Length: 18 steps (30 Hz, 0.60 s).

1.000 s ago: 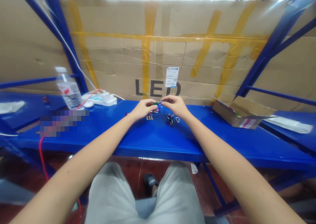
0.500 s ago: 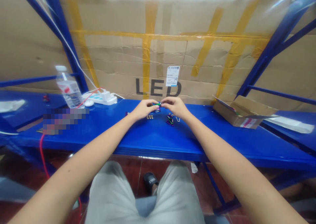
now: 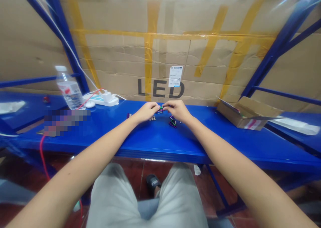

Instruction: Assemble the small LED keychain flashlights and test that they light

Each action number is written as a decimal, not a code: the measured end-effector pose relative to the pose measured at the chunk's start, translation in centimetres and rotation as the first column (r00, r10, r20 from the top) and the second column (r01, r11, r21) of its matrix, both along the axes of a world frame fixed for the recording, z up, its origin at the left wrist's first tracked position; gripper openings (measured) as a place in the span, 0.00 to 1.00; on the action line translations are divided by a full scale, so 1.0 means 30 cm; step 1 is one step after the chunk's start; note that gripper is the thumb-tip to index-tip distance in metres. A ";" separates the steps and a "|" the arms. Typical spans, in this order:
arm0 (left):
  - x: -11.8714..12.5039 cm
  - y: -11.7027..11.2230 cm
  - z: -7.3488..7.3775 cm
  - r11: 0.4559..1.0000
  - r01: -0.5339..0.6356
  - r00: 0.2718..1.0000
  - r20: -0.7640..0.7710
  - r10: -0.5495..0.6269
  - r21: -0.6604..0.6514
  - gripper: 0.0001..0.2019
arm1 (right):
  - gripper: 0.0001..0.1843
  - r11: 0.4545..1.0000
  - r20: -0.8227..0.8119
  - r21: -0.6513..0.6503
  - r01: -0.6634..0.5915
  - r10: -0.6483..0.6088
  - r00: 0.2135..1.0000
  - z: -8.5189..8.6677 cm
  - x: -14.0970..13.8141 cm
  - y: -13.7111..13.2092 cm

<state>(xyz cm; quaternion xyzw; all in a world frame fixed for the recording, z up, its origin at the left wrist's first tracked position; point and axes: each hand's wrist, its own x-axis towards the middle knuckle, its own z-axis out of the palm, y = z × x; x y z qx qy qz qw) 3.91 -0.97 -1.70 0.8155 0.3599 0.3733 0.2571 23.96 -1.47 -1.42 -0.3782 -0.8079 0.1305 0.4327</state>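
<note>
Above the blue tabletop (image 3: 160,141), my left hand (image 3: 146,111) and my right hand (image 3: 179,110) meet fingertip to fingertip. Both pinch a small green carabiner (image 3: 161,107) between them; its finer details are too small to make out. Just beneath the fingers lie more dark and purple carabiners (image 3: 159,111). A loose group of green and purple carabiners (image 3: 172,122) rests below my right hand, which partly covers it. Several small gold-coloured metal pieces (image 3: 152,118) sit by my left hand, with a purple item (image 3: 128,115) left of them.
An open cardboard box (image 3: 247,116) stands on the right. On the left are a water bottle (image 3: 69,90), a white power strip (image 3: 104,100) and a red cable (image 3: 43,157). A large taped cardboard panel (image 3: 120,60) closes off the back between blue posts.
My right hand has shifted slightly down and left, now covering more of the silver carabiner beside the pile. The green carabiner is turned between my fingertips and sits slightly lower.
</note>
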 end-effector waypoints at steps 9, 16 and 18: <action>0.006 -0.012 -0.012 0.984 -0.055 0.998 0.005 0.055 0.168 0.09 | 0.07 1.000 0.025 -0.009 -0.005 0.006 1.000 0.004 0.000 -0.007; 0.010 -0.024 -0.012 0.974 -0.079 0.996 -0.016 0.085 0.211 0.08 | 0.09 0.996 0.153 0.091 0.007 -0.021 0.988 0.014 0.000 -0.018; 0.011 -0.026 -0.013 0.972 -0.076 0.996 -0.018 0.082 0.223 0.09 | 0.10 0.994 0.186 0.107 0.001 -0.021 0.982 0.015 0.000 -0.022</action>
